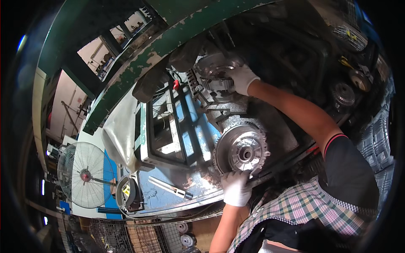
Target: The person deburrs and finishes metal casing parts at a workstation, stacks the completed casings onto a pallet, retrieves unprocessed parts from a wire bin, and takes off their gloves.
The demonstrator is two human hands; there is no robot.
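Observation:
My left hand (236,188), in a white glove, grips the near rim of a round silver metal casting (246,152). This casting has a ribbed hub with a central hole and a toothed outer edge, and it lies at the front of the workbench. Farther off, my right hand (244,79), also gloved, has its fingers closed on the right side of a second round metal casting (217,84). That one sits in a dark metal fixture, below a round metal piece (215,65). The right fingertips are partly hidden.
A green machine frame (156,55) with chipped paint crosses above the work. Left of the fixture stand a pale metal frame (162,156) and a slotted metal bar (168,187). A caged fan (85,175) stands far left. More castings (343,93) lie at right.

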